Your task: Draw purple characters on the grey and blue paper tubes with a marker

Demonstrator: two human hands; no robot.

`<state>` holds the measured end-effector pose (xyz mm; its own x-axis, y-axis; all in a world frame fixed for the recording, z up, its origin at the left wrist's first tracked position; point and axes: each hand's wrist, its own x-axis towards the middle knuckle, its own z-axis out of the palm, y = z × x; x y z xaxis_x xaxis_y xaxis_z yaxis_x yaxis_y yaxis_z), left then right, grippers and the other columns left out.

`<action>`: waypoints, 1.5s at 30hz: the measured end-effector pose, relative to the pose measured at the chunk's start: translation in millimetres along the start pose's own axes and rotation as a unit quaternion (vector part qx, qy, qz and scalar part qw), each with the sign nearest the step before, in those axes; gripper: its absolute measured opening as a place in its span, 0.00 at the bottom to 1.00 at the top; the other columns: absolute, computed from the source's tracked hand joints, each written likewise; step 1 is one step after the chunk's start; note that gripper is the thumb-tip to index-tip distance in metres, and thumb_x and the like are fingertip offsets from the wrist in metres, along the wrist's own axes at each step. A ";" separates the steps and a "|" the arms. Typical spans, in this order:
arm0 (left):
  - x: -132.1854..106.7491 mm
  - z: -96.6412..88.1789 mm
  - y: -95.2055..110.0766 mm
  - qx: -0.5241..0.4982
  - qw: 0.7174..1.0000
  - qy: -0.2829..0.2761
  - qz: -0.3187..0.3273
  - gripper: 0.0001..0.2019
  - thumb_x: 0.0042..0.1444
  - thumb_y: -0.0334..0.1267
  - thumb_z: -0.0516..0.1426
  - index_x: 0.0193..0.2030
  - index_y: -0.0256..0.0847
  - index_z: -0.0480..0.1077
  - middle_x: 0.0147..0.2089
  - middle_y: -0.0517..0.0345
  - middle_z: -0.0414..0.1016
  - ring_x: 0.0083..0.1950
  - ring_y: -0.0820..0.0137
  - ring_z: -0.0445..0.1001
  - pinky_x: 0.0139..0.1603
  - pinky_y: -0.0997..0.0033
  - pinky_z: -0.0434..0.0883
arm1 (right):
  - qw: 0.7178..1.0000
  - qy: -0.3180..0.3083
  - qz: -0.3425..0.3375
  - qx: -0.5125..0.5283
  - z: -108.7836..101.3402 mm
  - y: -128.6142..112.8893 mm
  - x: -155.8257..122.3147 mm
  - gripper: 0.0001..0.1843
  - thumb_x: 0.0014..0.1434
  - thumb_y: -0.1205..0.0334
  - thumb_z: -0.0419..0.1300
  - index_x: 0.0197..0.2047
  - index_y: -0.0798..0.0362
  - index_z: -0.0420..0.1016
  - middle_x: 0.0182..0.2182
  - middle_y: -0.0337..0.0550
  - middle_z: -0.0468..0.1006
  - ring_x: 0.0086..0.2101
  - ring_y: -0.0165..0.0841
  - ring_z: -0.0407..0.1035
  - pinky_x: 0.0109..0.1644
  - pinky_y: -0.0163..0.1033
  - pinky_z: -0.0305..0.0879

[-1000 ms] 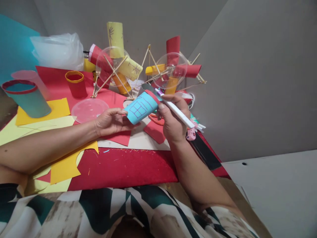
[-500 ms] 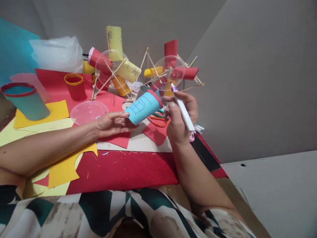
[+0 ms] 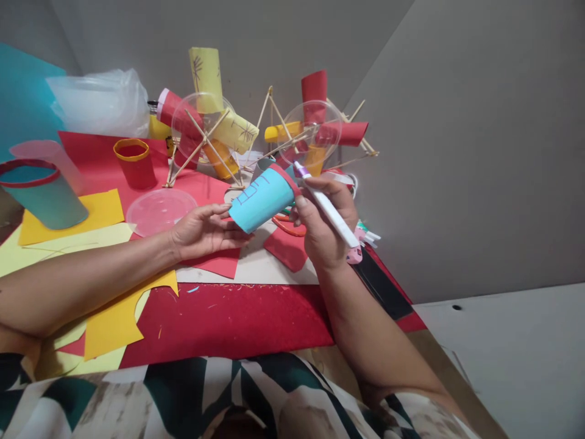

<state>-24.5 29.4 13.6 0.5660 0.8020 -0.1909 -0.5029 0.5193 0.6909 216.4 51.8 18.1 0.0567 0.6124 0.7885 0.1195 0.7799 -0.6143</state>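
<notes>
A light blue paper cup [image 3: 264, 200] with a red rim is held tilted above the table, its rim end up and to the right. Purple lines drawn on its side show near its upper edge. The cup's base rests against the fingers and thumb of my left hand [image 3: 205, 231]. My right hand [image 3: 329, 216] grips a white marker [image 3: 333, 214], its purple tip pointing up and left, close to the red rim but apart from the drawing. Fingers of that same hand also reach the rim end of the cup.
Behind stand two stick frames with clear plastic discs [image 3: 311, 131] and paper tubes. On the left are a red cup [image 3: 136, 167], a larger blue-green cup [image 3: 50, 198], a pink lid [image 3: 159, 210] and yellow paper [image 3: 112, 326]. A wall [image 3: 479, 152] rises at right.
The blue cup has turned so that its drawing sits nearer the upper edge. My right hand and the marker have shifted left, bringing the tip closer to the rim.
</notes>
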 end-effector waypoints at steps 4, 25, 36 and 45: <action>-1.2 1.7 -2.2 0.018 1.000 -0.019 0.009 0.23 0.54 0.45 0.72 0.54 0.38 0.79 0.52 0.46 0.87 0.55 0.59 0.85 0.69 0.57 0.78 | 1.000 0.002 -0.014 -0.020 -2.3 -4.0 0.1 0.14 0.67 0.50 0.69 0.54 0.39 0.78 0.34 0.33 0.80 0.24 0.29 0.73 0.24 0.35 0.71; -15.3 22.2 -23.6 0.330 0.887 0.090 0.310 0.31 0.46 0.36 0.75 0.52 0.48 0.64 0.61 0.52 0.73 0.62 0.56 0.78 0.67 0.50 0.76 | 0.998 -0.018 -0.052 0.023 -4.7 -8.4 -3.1 0.17 0.65 0.63 0.66 0.56 0.41 0.78 0.40 0.34 0.87 0.29 0.28 0.77 0.31 0.33 0.76; -17.7 21.6 -26.0 0.386 0.819 0.111 0.410 0.27 0.53 0.36 0.70 0.57 0.48 0.64 0.65 0.50 0.74 0.63 0.56 0.79 0.72 0.50 0.73 | 0.997 0.005 -0.078 0.028 -0.5 -3.4 -6.2 0.21 0.64 0.66 0.67 0.58 0.39 0.80 0.42 0.36 0.89 0.38 0.34 0.86 0.34 0.35 0.81; -7.6 11.2 -25.9 0.351 0.885 0.072 0.296 0.31 0.47 0.35 0.72 0.56 0.46 0.66 0.62 0.50 0.76 0.62 0.54 0.81 0.66 0.46 0.78 | 0.998 0.004 -0.059 0.015 -2.1 -11.7 -8.8 0.17 0.64 0.63 0.70 0.55 0.38 0.82 0.39 0.34 0.87 0.35 0.31 0.82 0.36 0.35 0.80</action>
<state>-8.5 6.5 5.0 0.2241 0.9277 0.2985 -0.1262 -0.2761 0.9528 216.6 37.1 18.4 0.0518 0.5143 0.8560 0.0966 0.8506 -0.5169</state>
